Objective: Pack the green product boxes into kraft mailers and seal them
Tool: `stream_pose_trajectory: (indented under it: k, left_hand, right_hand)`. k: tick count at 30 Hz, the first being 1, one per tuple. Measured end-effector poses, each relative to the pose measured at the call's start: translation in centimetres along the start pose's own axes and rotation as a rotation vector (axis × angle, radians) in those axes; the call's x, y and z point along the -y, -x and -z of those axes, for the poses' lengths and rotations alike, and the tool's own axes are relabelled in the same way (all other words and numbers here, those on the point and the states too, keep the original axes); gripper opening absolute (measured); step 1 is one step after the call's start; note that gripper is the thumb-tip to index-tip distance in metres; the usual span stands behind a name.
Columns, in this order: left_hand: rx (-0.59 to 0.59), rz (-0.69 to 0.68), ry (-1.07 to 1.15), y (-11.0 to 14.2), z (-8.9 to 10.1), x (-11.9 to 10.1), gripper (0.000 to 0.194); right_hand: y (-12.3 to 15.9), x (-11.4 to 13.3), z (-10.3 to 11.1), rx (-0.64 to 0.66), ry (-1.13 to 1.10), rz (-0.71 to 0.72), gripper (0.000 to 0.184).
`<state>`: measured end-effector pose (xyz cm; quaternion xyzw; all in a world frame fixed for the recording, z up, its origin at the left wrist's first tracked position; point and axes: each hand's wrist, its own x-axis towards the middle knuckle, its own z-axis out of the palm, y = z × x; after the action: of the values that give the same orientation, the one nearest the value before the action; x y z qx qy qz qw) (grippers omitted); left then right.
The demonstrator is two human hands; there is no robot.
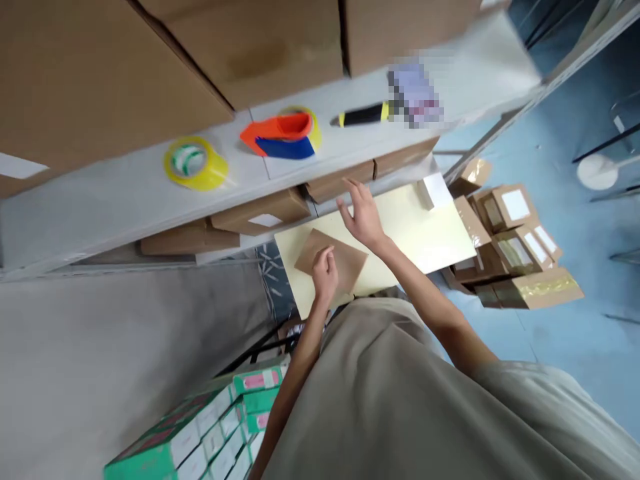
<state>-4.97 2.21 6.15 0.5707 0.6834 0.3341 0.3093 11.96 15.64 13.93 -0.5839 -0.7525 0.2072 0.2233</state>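
Brown card on cream board; long axis approx L–R in view, R end lower; L hand nearer, over card, fingers curled, can't tell if gripping; R hand part-open, nothing held; card lies L of it, bodyward.

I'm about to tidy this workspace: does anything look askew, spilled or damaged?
The brown cardboard piece sits askew on the cream rectangular board. Brown cardboard boxes on the blue floor are heaped unevenly. The large brown cardboard box at top centre shows a darker patch, perhaps a stain. No spill shows.
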Motion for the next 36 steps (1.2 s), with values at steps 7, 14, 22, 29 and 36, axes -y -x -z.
stream_pose_trajectory:
  k: [7,14,22,29,36]
  left_hand:
    - [0.309,0.077,-0.355,5.0,-7.0,1.3,0.076]
    - [0.262,0.141,-0.429,5.3,-8.0,0.5,0.078]
    - [0.301,0.23,-0.44,4.9,-8.5,0.7,0.088]
    - [0.329,0.22,-0.501,3.0,-6.7,-0.9,0.085]
    - [0.117,0.332,-0.573,-10.7,-1.4,4.0,0.085]
  right_hand:
    - [14.3,-12.2,-7.3,0.387,-0.305,-0.461,0.069]
    - [15.7,-14.3,-8.9,0.662,-0.558,-0.391,0.074]
    - [13.8,-16.2,-12.1,0.731,-0.777,-0.363,0.09]
    - [11.6,-16.4,-12.5,0.733,-0.824,-0.413,0.082]
    - [13.9,-15.9,-9.2,0.796,-1.023,-1.107,0.075]
